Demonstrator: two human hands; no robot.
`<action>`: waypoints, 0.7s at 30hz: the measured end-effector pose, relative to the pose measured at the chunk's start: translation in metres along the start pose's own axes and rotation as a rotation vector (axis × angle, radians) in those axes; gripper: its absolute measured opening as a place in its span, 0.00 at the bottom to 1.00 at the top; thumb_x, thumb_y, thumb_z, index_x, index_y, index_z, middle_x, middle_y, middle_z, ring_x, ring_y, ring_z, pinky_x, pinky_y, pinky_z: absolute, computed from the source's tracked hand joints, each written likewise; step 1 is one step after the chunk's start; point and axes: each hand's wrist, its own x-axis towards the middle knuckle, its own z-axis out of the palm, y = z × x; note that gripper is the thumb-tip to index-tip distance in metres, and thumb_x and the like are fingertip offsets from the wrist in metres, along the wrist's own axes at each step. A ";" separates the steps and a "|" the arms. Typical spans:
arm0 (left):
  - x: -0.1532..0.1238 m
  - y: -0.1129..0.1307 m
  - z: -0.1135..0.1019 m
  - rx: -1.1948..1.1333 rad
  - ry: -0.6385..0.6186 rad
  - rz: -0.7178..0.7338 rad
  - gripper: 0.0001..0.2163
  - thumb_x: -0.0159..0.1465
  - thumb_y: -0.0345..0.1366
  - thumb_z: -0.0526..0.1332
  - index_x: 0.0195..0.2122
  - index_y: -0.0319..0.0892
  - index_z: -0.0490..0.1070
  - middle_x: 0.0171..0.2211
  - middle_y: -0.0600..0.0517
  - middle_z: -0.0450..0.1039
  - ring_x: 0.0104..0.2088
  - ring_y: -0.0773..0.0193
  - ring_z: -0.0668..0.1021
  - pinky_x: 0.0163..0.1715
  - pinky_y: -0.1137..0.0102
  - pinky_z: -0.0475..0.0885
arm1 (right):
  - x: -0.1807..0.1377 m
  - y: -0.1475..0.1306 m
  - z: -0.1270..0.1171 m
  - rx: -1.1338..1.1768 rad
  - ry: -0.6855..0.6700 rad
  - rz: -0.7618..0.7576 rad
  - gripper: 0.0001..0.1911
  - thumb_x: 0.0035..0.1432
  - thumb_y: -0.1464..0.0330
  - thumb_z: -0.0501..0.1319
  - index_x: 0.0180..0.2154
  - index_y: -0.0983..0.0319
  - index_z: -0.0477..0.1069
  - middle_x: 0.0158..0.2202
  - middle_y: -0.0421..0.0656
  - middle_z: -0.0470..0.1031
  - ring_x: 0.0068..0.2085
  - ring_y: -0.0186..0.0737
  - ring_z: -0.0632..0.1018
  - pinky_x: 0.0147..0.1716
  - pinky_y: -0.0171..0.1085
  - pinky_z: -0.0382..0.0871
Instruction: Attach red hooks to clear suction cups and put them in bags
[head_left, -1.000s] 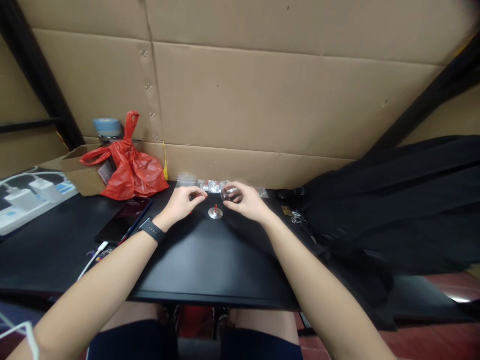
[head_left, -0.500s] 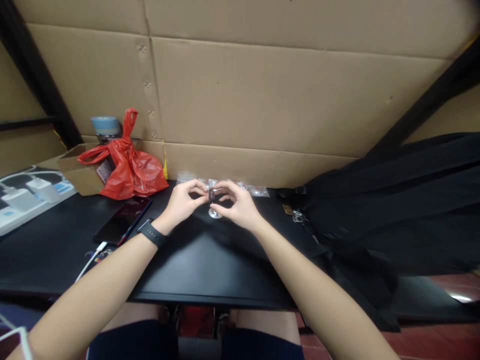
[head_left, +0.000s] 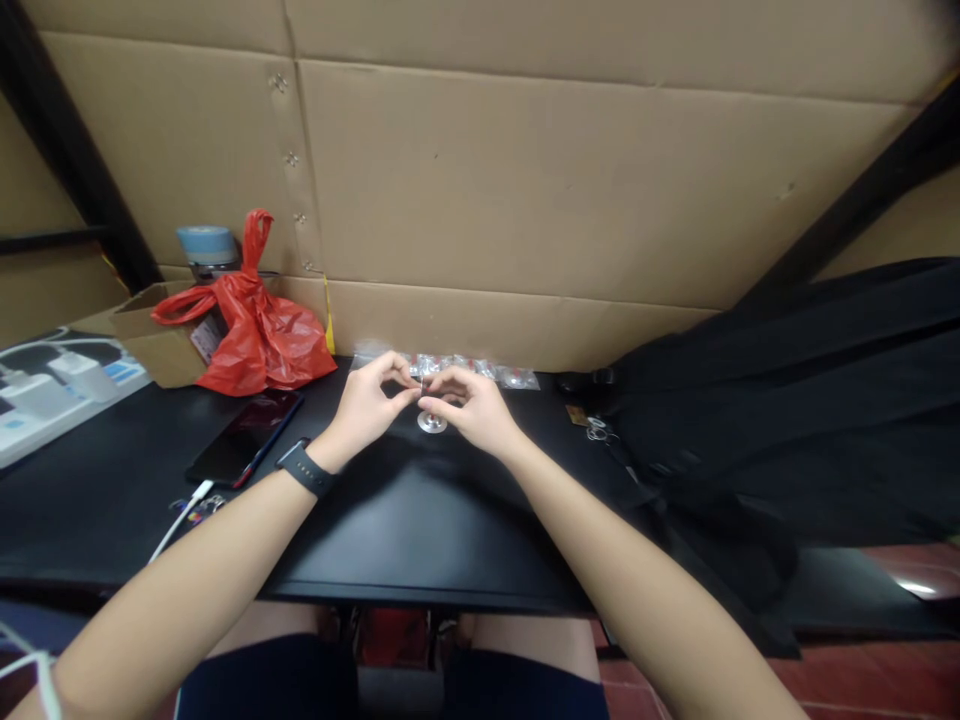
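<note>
Above the black table (head_left: 420,520), my left hand (head_left: 377,392) and my right hand (head_left: 471,400) meet fingertip to fingertip. Both are closed in a pinch on a small dark disc (head_left: 423,388), seen nearly edge-on and mostly covered by the fingers; its exact kind cannot be made out. Just beneath the fingertips is a shiny silver round piece (head_left: 432,423) with a reddish spot at its middle. My right fingers partly cover its upper edge. Behind my hands, small clear plastic packets (head_left: 517,378) lie in a row along the wall.
A red plastic bag (head_left: 259,340), a cardboard box (head_left: 154,335) and a blue-lidded bottle (head_left: 208,245) stand back left. A phone (head_left: 244,440), a white cable (head_left: 180,518) and a power strip (head_left: 82,405) lie left. Black cloth (head_left: 787,400) covers the right side.
The dark disc has turned from showing its face to nearly edge-on. My right fingers have drawn closer around it. More of the silver round piece shows. The view has shifted slightly.
</note>
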 end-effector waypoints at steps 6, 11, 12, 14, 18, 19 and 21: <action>-0.002 0.003 -0.001 0.146 -0.029 0.075 0.05 0.60 0.34 0.64 0.33 0.42 0.68 0.32 0.53 0.76 0.35 0.62 0.80 0.39 0.70 0.73 | 0.001 -0.001 -0.002 -0.039 -0.002 0.040 0.19 0.50 0.53 0.70 0.32 0.60 0.71 0.33 0.42 0.79 0.32 0.39 0.79 0.33 0.37 0.74; -0.003 0.006 0.002 0.329 -0.048 0.127 0.04 0.59 0.30 0.64 0.32 0.43 0.69 0.31 0.54 0.77 0.34 0.62 0.79 0.39 0.70 0.72 | 0.002 -0.002 -0.006 -0.046 -0.056 0.102 0.22 0.56 0.47 0.63 0.31 0.60 0.71 0.28 0.41 0.78 0.30 0.40 0.79 0.31 0.37 0.73; -0.003 0.007 0.003 0.346 -0.049 0.136 0.05 0.59 0.29 0.64 0.31 0.43 0.69 0.31 0.54 0.77 0.34 0.63 0.79 0.39 0.70 0.71 | 0.002 -0.001 -0.006 -0.043 -0.062 0.118 0.23 0.56 0.46 0.62 0.31 0.60 0.71 0.27 0.41 0.78 0.29 0.40 0.79 0.31 0.37 0.73; -0.003 0.007 0.003 0.346 -0.049 0.147 0.05 0.59 0.28 0.65 0.31 0.43 0.68 0.31 0.55 0.77 0.34 0.63 0.79 0.39 0.70 0.70 | 0.002 0.000 -0.006 -0.028 -0.072 0.147 0.24 0.57 0.45 0.61 0.31 0.60 0.72 0.26 0.41 0.79 0.28 0.40 0.79 0.30 0.37 0.72; -0.002 0.005 0.002 0.316 -0.061 0.156 0.06 0.60 0.28 0.65 0.31 0.43 0.68 0.30 0.56 0.77 0.33 0.64 0.79 0.37 0.71 0.70 | 0.001 0.001 -0.005 0.019 -0.092 0.177 0.24 0.56 0.45 0.62 0.32 0.60 0.72 0.25 0.41 0.79 0.27 0.39 0.78 0.28 0.36 0.71; -0.002 0.005 0.002 0.325 -0.069 0.163 0.06 0.60 0.28 0.65 0.31 0.43 0.68 0.31 0.56 0.77 0.33 0.64 0.79 0.38 0.71 0.70 | 0.001 0.001 -0.006 0.019 -0.098 0.180 0.24 0.56 0.45 0.63 0.32 0.60 0.72 0.25 0.41 0.79 0.28 0.39 0.78 0.28 0.36 0.71; -0.002 0.005 0.002 0.358 -0.082 0.181 0.06 0.60 0.27 0.64 0.31 0.43 0.68 0.31 0.55 0.77 0.35 0.63 0.79 0.40 0.70 0.70 | 0.002 0.001 -0.008 0.008 -0.113 0.183 0.24 0.55 0.46 0.63 0.31 0.61 0.72 0.26 0.42 0.79 0.29 0.40 0.79 0.29 0.36 0.72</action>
